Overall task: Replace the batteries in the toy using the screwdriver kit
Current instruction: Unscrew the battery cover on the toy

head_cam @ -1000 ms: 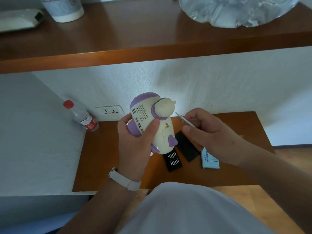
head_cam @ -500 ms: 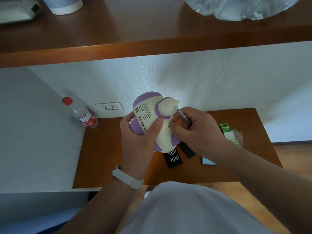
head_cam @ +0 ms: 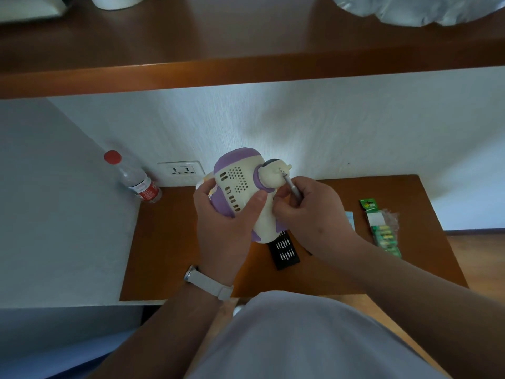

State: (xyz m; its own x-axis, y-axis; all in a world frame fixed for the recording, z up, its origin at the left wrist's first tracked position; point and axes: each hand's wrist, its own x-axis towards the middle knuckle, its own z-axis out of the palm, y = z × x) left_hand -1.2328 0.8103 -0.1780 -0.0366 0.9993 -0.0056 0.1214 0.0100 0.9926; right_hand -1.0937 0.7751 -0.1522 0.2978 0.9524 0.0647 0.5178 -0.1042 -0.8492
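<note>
A cream and purple toy (head_cam: 240, 184) is held above the small wooden table (head_cam: 175, 250), its underside with vent slots facing me. My left hand (head_cam: 224, 222) grips the toy's body from the left, thumb across the vents. My right hand (head_cam: 308, 214) pinches a thin silver screwdriver (head_cam: 290, 184) against the toy's right side; its working end is hidden behind my fingers. Below the toy lies the black bit tray (head_cam: 284, 250) of the screwdriver kit. A green pack of batteries (head_cam: 382, 231) lies on the table to the right.
A clear water bottle with a red cap (head_cam: 134, 179) leans in the back left corner beside a wall socket (head_cam: 181, 170). A wooden shelf (head_cam: 246, 69) overhangs the table. A pale blue card (head_cam: 349, 217) lies partly hidden behind my right hand.
My right hand moved left with the screwdriver from open air onto the toy's side. The view shifted, so the battery pack now shows at the right.
</note>
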